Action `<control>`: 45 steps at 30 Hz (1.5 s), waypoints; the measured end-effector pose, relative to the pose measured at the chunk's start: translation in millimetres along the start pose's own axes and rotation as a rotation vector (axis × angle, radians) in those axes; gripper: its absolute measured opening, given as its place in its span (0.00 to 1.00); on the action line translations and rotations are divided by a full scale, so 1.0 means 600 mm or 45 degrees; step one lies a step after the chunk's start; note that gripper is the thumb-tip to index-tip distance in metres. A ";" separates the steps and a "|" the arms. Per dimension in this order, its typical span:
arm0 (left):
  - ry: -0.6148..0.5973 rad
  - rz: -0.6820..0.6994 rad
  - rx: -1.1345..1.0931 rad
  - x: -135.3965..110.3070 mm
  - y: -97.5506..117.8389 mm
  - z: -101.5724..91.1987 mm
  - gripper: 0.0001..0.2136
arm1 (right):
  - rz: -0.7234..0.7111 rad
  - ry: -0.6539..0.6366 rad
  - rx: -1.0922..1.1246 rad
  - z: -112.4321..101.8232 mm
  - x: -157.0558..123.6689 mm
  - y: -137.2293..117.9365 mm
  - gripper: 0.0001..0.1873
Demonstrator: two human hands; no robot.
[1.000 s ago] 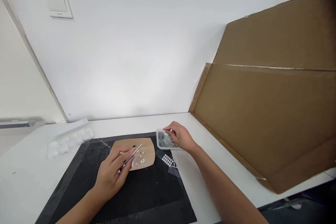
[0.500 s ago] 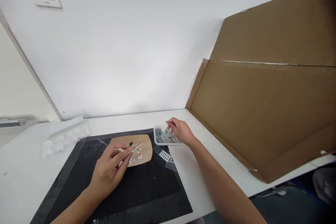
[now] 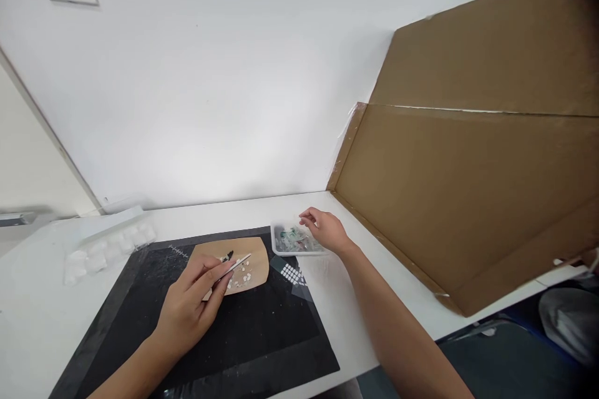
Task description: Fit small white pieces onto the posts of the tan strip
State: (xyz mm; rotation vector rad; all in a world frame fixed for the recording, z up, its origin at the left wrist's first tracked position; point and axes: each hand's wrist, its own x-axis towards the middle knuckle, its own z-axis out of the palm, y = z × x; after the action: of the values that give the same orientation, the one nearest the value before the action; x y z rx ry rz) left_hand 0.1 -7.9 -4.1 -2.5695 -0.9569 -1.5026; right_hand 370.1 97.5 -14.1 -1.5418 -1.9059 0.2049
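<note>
Between the thumb and fingers of my left hand [image 3: 194, 299] is a slim pale tool [image 3: 240, 263], its tip pointing up and right. It hovers over a tan board [image 3: 259, 262] strewn with small white bits [image 3: 246, 277]. A small dark piece [image 3: 228, 256] shows just beyond the fingers. My right hand [image 3: 327, 229] is above the right part of a white tray [image 3: 275, 243] of clear and green scraps [image 3: 292, 237]. Its fingers are curled with thumb and forefinger tips close together; whatever they may pinch is too small to make out.
Under the board is a black mat [image 3: 234, 336] on the white table [image 3: 28, 312]. A sheet of white dots [image 3: 292, 274] lies by the tray. Clear packaging [image 3: 110, 249] sits at the left. A tall cardboard panel [image 3: 449, 199] stands along the right side.
My right hand has shifted slightly up and to the right over the tray. My left hand keeps its hold on the slim tool. The whole view has shifted a little.
</note>
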 end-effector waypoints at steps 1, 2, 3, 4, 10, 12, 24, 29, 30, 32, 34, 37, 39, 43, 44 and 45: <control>-0.002 0.003 0.001 0.000 0.000 0.000 0.17 | -0.012 0.000 0.006 0.000 0.000 -0.003 0.07; -0.002 0.004 0.005 0.000 -0.001 0.001 0.16 | -0.026 0.001 0.014 0.000 -0.001 -0.005 0.07; -0.004 -0.003 0.011 -0.001 -0.001 0.001 0.16 | -0.041 0.002 0.026 0.000 -0.001 -0.008 0.07; -0.005 -0.012 0.018 -0.001 -0.001 0.002 0.16 | -0.058 0.000 0.039 0.001 -0.001 -0.010 0.07; -0.023 -0.052 0.038 -0.001 -0.002 0.002 0.14 | -0.158 -0.039 0.100 0.011 -0.004 -0.027 0.08; -0.029 -0.048 0.049 0.000 -0.002 0.002 0.14 | -0.181 -0.054 0.107 0.018 -0.006 -0.032 0.09; -0.036 -0.080 0.038 0.001 -0.002 0.002 0.13 | -0.237 -0.094 0.153 0.027 -0.008 -0.034 0.08; -0.033 -0.075 0.039 0.000 -0.004 0.003 0.13 | -0.283 -0.124 0.177 0.025 -0.011 -0.040 0.06; -0.033 -0.075 0.044 0.000 -0.004 0.003 0.12 | -0.288 -0.129 0.181 0.026 -0.011 -0.041 0.06; -0.034 -0.072 0.050 -0.001 -0.004 0.002 0.13 | -0.288 -0.134 0.187 0.029 -0.011 -0.042 0.06; -0.040 -0.068 0.049 -0.002 -0.004 0.002 0.13 | -0.275 -0.135 0.188 0.031 -0.010 -0.042 0.07; -0.050 -0.071 0.037 -0.003 -0.005 0.002 0.13 | -0.241 -0.128 0.184 0.032 -0.008 -0.040 0.08; -0.054 -0.078 0.023 -0.003 -0.006 0.003 0.13 | -0.220 -0.119 0.180 0.032 -0.007 -0.039 0.08; -0.051 -0.076 0.008 -0.002 -0.007 0.006 0.13 | -0.190 -0.096 0.178 0.032 -0.008 -0.039 0.06; -0.046 -0.071 0.009 -0.002 -0.007 0.006 0.13 | -0.186 -0.094 0.178 0.032 -0.008 -0.039 0.06; -0.042 -0.066 0.009 -0.001 -0.007 0.006 0.13 | -0.184 -0.094 0.179 0.033 -0.008 -0.039 0.06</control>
State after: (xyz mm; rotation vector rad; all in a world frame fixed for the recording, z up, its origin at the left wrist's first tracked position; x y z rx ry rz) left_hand 0.6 -4.1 -7.8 -2.5924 -1.0380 -1.4696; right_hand 340.2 91.8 -19.3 -1.3152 -2.0065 0.3283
